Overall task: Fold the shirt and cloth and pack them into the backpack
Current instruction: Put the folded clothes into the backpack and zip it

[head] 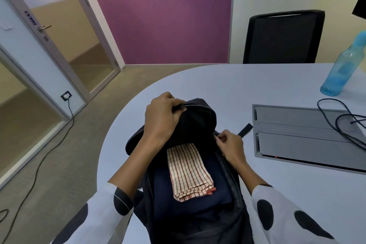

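The backpack [200, 125] is lying open at the bench's [227, 85] near edge, holding the striped cloth [189, 172] atop the navy shirt [219, 194]. The left hand [160, 117] is gripping its top flap; the right hand [230, 147] is pinching the zipper.

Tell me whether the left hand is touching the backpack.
Touching. The head view shows the left hand with its fingers curled over the top edge of the backpack, gripping it.
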A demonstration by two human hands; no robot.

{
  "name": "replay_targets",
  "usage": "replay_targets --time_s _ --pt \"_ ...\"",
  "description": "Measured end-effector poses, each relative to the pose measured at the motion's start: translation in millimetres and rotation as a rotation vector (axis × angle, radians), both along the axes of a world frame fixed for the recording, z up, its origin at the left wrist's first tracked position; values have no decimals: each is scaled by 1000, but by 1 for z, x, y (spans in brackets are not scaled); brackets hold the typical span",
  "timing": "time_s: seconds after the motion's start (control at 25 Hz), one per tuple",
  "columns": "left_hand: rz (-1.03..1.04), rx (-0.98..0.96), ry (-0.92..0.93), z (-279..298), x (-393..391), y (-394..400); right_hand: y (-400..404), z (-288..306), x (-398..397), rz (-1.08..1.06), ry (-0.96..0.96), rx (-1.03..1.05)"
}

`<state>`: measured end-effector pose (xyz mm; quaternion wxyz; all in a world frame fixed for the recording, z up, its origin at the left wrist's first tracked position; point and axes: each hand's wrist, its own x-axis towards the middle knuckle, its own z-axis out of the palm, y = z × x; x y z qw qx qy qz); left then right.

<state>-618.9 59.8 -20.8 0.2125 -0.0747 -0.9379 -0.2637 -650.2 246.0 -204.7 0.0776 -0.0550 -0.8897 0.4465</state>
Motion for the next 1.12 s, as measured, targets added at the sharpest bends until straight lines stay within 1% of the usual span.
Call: replay_targets --time_s 0.08,0.12,0.2,0.24,0.28,0.32,0.36,0.4,0.48,0.56,0.6,0.64,0.72,0.76,0.8,0.96,1.04,1.12 --pt "34 -9 -1 -1 2 7 8 10 5 -137 -32 -306" --pt "53 -36 -11 -2 5 12 14 15 6 -185 -35 -411" --pt "26 -192 -79 -3 14 25 25 25 9 -187 -25 -523" --pt "-42 -279 -126 -2 19 33 28 31 11 -163 -17 -560" --pt "-145 -323 -149 -2 23 44 30 37 15 -143 -5 -585" --pt "-264 -308 -138 -3 27 56 31 42 19 -122 11 -588" --pt "-367 -246 -108 -8 29 67 31 48 22 -101 30 -573" --pt "-427 -179 -105 -16 27 76 30 54 24 -83 48 -553" --pt "-402 -106 -208 -36 16 87 31 63 27 -82 66 -509" --pt "-255 -78 -307 -56 2 90 33 65 29 -76 61 -495" --pt "-189 -116 -325 -63 -3 92 33 65 31 -60 68 -496" --pt "-148 -218 -323 -66 -7 95 34 66 32 -40 85 -477" --pt "-103 -459 -336 -71 -11 103 36 67 33 -3 133 -367" --pt "-91 -519 -346 -76 -13 105 36 68 33 14 150 -331" --pt "-85 -511 -351 -82 -14 105 36 69 34 33 156 -317" --pt "-102 -273 -352 -108 -20 94 40 67 30 79 166 -349" --pt "-142 -215 -352 -113 -22 90 51 60 21 138 104 -340" --pt "-177 -182 -328 -112 -22 87 52 46 14 228 -26 -176"
